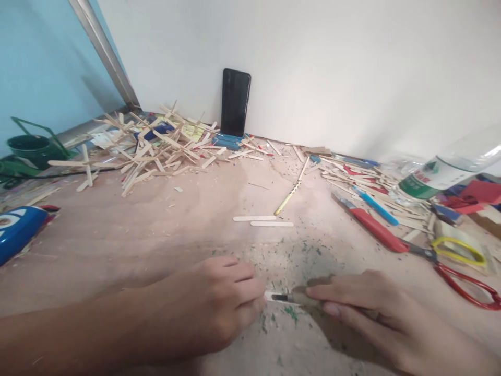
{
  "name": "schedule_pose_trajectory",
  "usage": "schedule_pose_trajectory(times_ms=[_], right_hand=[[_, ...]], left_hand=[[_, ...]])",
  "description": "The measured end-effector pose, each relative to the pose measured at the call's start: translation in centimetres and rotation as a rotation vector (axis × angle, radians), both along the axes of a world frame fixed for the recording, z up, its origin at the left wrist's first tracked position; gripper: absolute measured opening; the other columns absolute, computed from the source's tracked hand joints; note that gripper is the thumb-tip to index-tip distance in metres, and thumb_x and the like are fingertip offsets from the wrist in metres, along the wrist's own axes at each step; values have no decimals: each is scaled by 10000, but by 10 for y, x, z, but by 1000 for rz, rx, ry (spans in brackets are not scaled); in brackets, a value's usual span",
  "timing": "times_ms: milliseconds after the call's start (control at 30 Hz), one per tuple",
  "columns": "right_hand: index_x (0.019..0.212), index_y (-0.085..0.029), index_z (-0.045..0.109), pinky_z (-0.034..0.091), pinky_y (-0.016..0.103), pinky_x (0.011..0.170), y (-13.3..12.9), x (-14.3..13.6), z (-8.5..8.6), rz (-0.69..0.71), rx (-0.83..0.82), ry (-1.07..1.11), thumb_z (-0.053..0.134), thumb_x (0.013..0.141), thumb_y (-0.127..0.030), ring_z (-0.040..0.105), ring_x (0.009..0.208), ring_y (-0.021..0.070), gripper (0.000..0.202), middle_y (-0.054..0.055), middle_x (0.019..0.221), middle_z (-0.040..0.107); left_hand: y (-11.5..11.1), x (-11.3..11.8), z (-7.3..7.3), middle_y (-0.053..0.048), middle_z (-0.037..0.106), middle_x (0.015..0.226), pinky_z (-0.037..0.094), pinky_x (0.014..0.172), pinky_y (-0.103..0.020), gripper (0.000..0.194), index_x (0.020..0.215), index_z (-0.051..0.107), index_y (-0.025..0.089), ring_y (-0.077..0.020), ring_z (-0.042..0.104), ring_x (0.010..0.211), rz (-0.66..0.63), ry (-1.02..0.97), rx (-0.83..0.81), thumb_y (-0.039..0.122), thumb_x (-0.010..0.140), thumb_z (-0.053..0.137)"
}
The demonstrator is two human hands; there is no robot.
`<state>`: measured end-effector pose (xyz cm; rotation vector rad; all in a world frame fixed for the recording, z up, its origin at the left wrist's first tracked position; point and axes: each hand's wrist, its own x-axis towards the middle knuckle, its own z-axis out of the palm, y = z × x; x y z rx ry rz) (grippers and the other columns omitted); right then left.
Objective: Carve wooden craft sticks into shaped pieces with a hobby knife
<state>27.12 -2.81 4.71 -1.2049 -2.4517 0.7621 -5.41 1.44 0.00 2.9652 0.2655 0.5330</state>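
Observation:
My left hand [230, 303] is closed low in the middle of the table, its fingers pressing down a pale wooden craft stick [269, 296]. Only a short end of that stick shows past the fingertips. My right hand [364, 310] pinches a slim carving tool [291, 298]. The tool's short, dark, flat blade lies on or just over the stick, beside the left fingertips; its handle is mostly hidden in the hand. Green shavings [290, 312] are scattered around both hands. Just beyond lie two loose craft sticks [254, 218], side by side.
A tangle of craft sticks [156, 149] fills the back left, near a black phone [235, 102] on a blue stand. To the right are a red-handled knife [378, 227], scissors [465, 277], a blue pen [376, 205] and a plastic bottle [434, 175]. A blue bottle [21, 230] lies left.

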Motion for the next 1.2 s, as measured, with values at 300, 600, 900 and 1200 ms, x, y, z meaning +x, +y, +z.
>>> schedule_pose_trajectory(times_ms=[300, 600, 900, 1200], right_hand=[[1225, -283, 962, 735, 204, 859, 7, 14, 7, 13, 35, -17, 738, 1123, -277, 935, 947, 203, 246, 30, 1166, 944], [1287, -277, 950, 739, 232, 882, 6, 7, -5, -10, -160, 27, 662, 1192, -357, 931, 1015, 218, 313, 54, 1191, 945], [1249, -325, 966, 751, 252, 860, 9, 12, -1, -44, -94, 53, 712, 1151, -334, 934, 955, 225, 273, 27, 1150, 948], [1261, -283, 960, 740, 233, 831, 15, 10, -2, -15, -169, 39, 702, 1167, -329, 927, 909, 209, 279, 42, 1120, 950]], left_hand=[[-1, -1, -4, -5, 709, 944, 499, 737, -407, 129, 1002, 748, 174, -208, 626, 856, 26, 16, -8, 116, 1081, 832], [-1, -3, -5, -21, 704, 957, 471, 724, -397, 65, 1079, 748, 157, -213, 623, 856, 27, 4, 17, 110, 1106, 784], [1, -3, -3, -15, 703, 943, 490, 723, -396, 85, 1050, 755, 160, -207, 615, 844, 24, 11, 12, 134, 1114, 804], [0, -2, -8, -6, 689, 950, 493, 749, -396, 90, 1061, 762, 143, -203, 611, 858, 14, -38, 2, 114, 1078, 846]])
